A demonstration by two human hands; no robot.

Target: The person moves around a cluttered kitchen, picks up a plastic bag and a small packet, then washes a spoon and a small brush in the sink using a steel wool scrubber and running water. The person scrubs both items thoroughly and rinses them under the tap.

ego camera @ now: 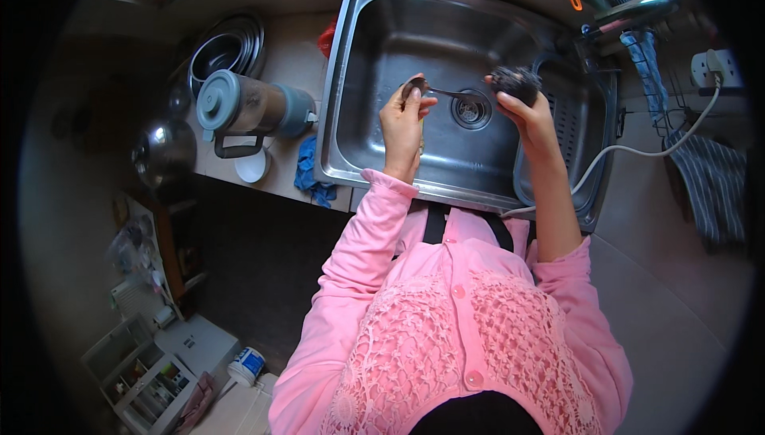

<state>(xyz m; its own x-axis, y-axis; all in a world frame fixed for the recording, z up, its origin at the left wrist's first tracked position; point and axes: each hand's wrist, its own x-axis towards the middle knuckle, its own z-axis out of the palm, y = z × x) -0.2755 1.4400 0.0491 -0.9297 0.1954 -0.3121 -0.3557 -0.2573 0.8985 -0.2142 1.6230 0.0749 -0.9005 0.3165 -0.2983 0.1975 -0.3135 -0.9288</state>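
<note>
Over a stainless steel sink (406, 165), my left hand (404, 121) grips a metal spoon (449, 93). One end of the spoon lies between the thumb and fingers, and the other points right, above the drain strainer (472, 110). My right hand (527, 113) holds a dark, wiry scouring pad (515, 84) just right of the drain. Spoon and pad are apart. A small yellowish thing, partly hidden, shows behind my left wrist; I cannot tell what it is.
Left of the sink stand a blender (257, 103), nested metal bowls (221, 55), a white cup (253, 163) and a blue cloth (312, 172). A grey basin (526, 187) lines the sink's right side. A white cable (633, 148) runs from the wall socket (717, 69) behind my right forearm.
</note>
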